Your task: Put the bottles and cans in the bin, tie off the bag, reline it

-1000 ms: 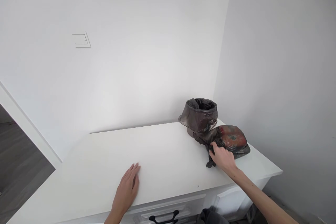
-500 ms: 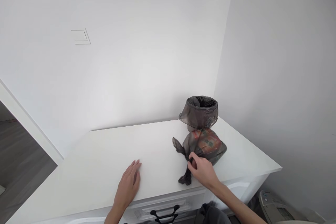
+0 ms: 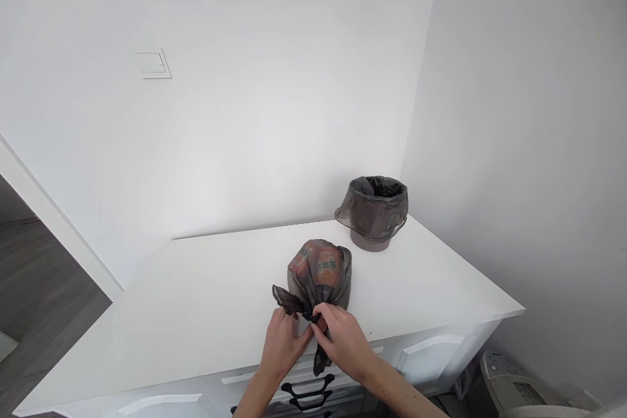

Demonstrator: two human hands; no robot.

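A tied black plastic bag (image 3: 321, 277), thin enough to show red-orange packaging inside, rests near the front edge of the white cabinet top (image 3: 220, 294). My right hand (image 3: 343, 339) pinches the bag at its knot, thumb and fingers closed. On the other side of the knot, my left hand (image 3: 281, 343) has its fingers curled on the bag's neck, beneath the loose left end. One loose end points left and the other hangs down over the front edge between my hands.
A small brown bin (image 3: 371, 243) lined with a black bag stands at the back right corner of the top. Black drawer handles (image 3: 308, 394) are below the front edge. A grey machine (image 3: 514, 385) sits low at the right. A wall switch (image 3: 154, 64) is at upper left.
The bag has moved left and toward me in my right hand, away from the bin. My left hand has left the cabinet top and come right to the bag's neck.
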